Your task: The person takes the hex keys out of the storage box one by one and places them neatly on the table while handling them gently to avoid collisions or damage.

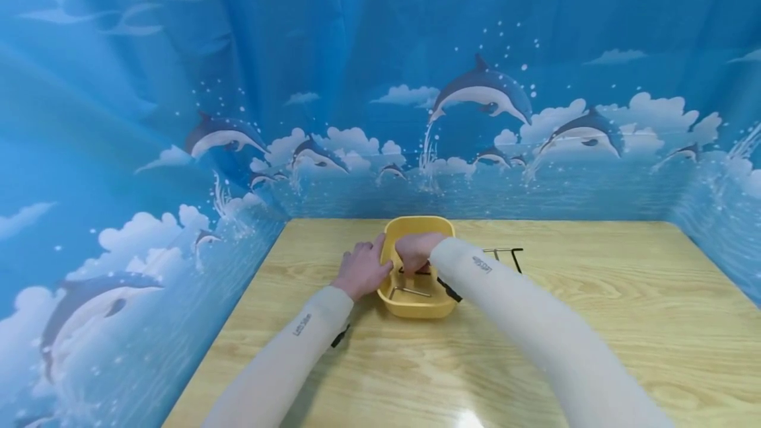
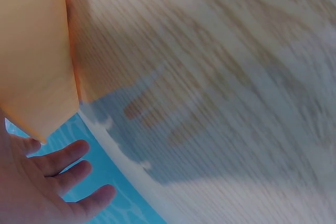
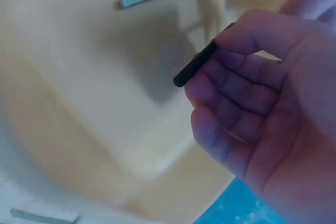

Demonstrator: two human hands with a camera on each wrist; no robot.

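A yellow plastic basin stands on the table. At its left side is my left hand, thumb over the rim and index finger at the outside edge; in the left wrist view its other fingers extend free of the wall. Inside the basin, my right hand pinches a black hex key between thumb and index finger, its other fingers curled and part of the key hidden by them. A silver hex key lies on the basin floor nearby, also showing in the right wrist view.
To the right of the basin, partly behind my right sleeve, several more hex keys lie on the wood-grain table. A blue dolphin-print curtain borders the table at the back and sides.
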